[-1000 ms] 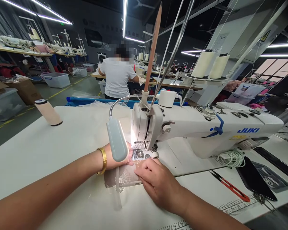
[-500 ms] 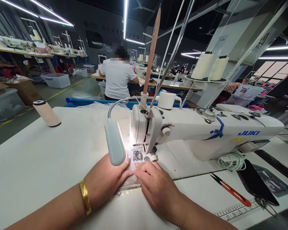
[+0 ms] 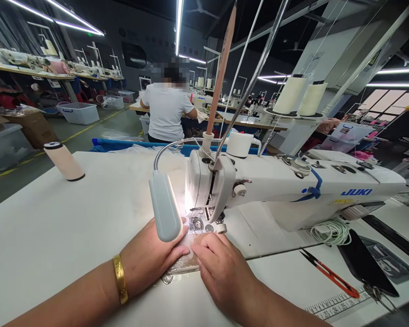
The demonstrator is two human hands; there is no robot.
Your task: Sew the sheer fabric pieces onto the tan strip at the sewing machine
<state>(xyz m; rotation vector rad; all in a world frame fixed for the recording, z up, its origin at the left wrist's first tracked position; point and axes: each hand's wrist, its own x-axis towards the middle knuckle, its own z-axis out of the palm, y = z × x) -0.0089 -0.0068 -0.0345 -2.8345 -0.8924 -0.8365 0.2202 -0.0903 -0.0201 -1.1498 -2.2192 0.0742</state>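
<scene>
A small piece of sheer, shiny fabric (image 3: 186, 262) lies at the needle area of a white sewing machine (image 3: 269, 175). My left hand (image 3: 153, 245), with a gold bangle at the wrist, rests flat on the fabric's left side. Its thumb and forefinger are apart, and a grey lamp (image 3: 166, 206) hides part of it. On the right, my right hand (image 3: 223, 270) has its fingers curled and pinched on the fabric close in front of the presser foot (image 3: 197, 224). The pinched edge is hidden under the fingers.
To the right lie orange-handled thread snips (image 3: 330, 274), a ruler (image 3: 341, 306), a black phone-like slab (image 3: 368, 263) and a coil of pale cord (image 3: 330, 232). A peach thread cone (image 3: 64, 162) stands at left. Beyond the table, a person in a white shirt (image 3: 167, 111) sits facing away.
The view has shifted slightly, so the machine appears a little farther right. Both hands stay on the fabric in nearly the same pose.
</scene>
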